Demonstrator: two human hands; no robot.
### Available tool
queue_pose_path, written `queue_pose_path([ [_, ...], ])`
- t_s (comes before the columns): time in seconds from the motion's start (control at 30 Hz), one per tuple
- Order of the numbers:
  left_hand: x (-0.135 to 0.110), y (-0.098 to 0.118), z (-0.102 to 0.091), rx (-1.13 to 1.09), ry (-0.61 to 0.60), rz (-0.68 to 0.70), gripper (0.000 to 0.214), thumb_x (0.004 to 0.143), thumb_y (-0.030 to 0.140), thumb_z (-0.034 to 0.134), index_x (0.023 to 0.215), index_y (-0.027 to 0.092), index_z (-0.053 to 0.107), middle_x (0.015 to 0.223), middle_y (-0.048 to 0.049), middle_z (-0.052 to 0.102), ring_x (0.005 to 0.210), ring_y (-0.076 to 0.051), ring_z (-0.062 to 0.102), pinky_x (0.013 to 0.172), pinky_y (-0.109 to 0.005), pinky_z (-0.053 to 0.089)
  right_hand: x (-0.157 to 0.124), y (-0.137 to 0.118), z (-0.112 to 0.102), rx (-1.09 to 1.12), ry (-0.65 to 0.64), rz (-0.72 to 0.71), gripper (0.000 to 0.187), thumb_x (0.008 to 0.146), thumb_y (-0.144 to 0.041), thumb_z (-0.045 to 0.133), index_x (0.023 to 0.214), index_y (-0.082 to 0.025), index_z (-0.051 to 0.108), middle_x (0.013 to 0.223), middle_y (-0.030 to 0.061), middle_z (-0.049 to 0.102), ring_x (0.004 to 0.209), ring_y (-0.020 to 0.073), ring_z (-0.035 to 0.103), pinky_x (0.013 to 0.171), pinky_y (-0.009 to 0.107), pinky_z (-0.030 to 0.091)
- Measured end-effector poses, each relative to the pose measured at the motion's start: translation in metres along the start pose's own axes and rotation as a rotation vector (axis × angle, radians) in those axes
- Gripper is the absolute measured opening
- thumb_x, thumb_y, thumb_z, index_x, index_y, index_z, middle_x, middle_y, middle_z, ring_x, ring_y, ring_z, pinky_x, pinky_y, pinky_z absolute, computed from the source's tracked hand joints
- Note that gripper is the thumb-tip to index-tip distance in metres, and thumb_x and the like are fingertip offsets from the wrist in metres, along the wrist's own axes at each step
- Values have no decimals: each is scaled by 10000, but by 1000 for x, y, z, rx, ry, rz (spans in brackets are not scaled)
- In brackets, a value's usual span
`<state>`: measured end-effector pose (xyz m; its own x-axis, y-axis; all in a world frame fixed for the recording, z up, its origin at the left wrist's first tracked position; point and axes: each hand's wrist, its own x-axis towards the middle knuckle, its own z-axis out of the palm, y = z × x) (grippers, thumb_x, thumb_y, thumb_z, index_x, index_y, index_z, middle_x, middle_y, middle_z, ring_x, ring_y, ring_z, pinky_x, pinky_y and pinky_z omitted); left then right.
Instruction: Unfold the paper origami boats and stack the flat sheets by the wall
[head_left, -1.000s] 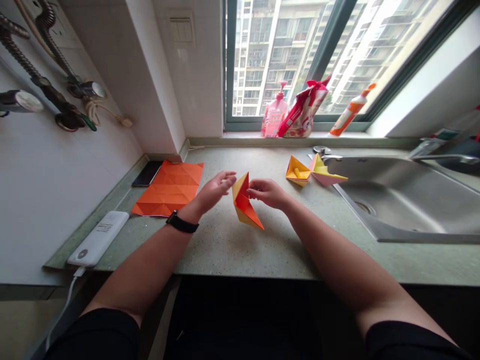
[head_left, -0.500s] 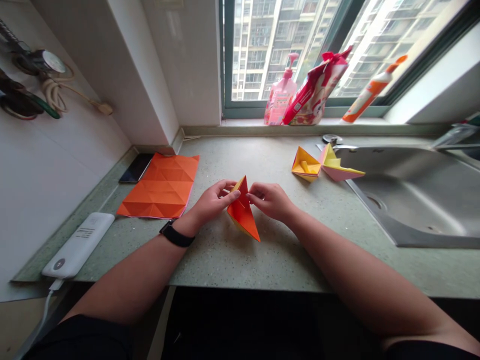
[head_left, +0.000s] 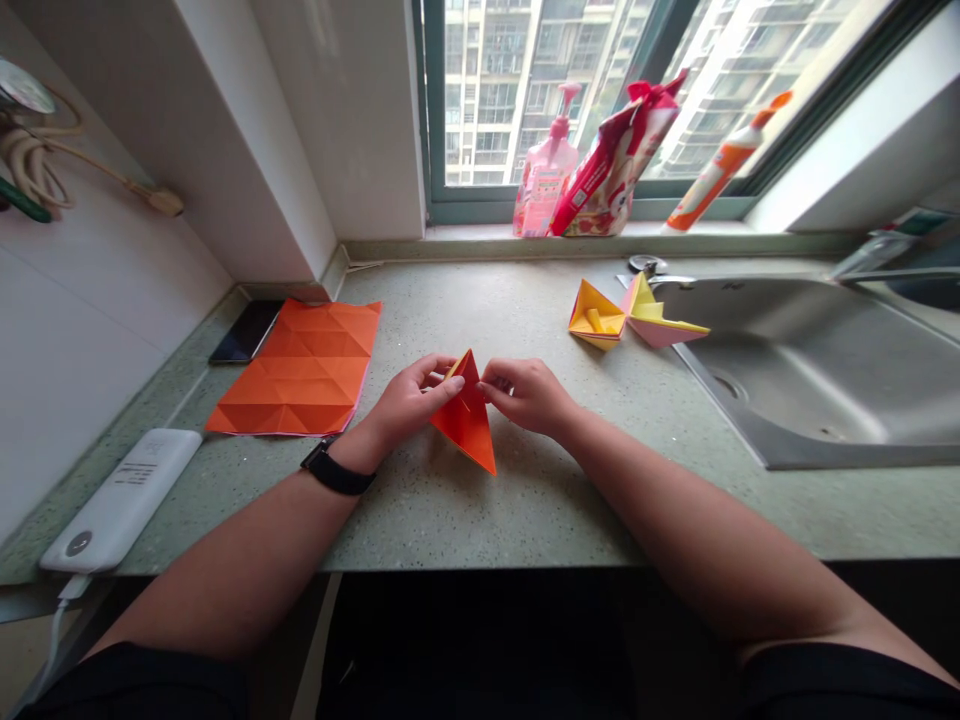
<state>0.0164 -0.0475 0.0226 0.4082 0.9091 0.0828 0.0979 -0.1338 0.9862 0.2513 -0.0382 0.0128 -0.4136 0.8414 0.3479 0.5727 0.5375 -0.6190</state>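
The person stands at a speckled green stone worktop [head_left: 450, 520] with both hands close together over a folded origami piece [head_left: 466, 425], red-orange with a little yellow showing at the top. It sits just in front of the person, its point aimed down the worktop towards them, and seems to be held slightly off the surface. The left hand [head_left: 409, 400], with a black wristband [head_left: 336, 474] above it, has a closed grip pinching the piece's left side. The right hand [head_left: 525, 393] pinches the right side with its fingers curled. Off to the left lies a creased orange paper sheet [head_left: 292, 370], beside a smartphone [head_left: 246, 331] and a white power bank [head_left: 120, 500]. Two yellow paper folds [head_left: 596, 315] [head_left: 660, 320] sit by a steel sink [head_left: 795, 370].
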Motion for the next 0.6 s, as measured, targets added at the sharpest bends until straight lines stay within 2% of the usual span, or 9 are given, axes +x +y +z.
queue_pose_path([
  [0.23,-2,6,3,81,28,7,344,916,479,803,1099,196,733,1072,-78,785,939,-226,750,833,-346,605,0,4,2,-64,-4,-79,182,962,-287,654,793,-223,629,705,-11,684,616,122,577,626,263,403],
  [0.37,-2,6,3,69,24,2,365,916,518,805,1080,200,734,1049,-71,778,926,-217,734,823,-330,588,-1,4,2,-162,31,-115,188,984,-280,635,804,-231,611,738,0,690,651,136,571,646,271,386],
  [0.6,0,2,6,48,107,-15,491,1001,677,651,918,197,703,911,-45,706,840,-195,640,744,-299,526,-3,-6,0,-364,73,-290,263,1018,-251,553,757,-241,518,707,15,656,656,167,539,646,324,333],
])
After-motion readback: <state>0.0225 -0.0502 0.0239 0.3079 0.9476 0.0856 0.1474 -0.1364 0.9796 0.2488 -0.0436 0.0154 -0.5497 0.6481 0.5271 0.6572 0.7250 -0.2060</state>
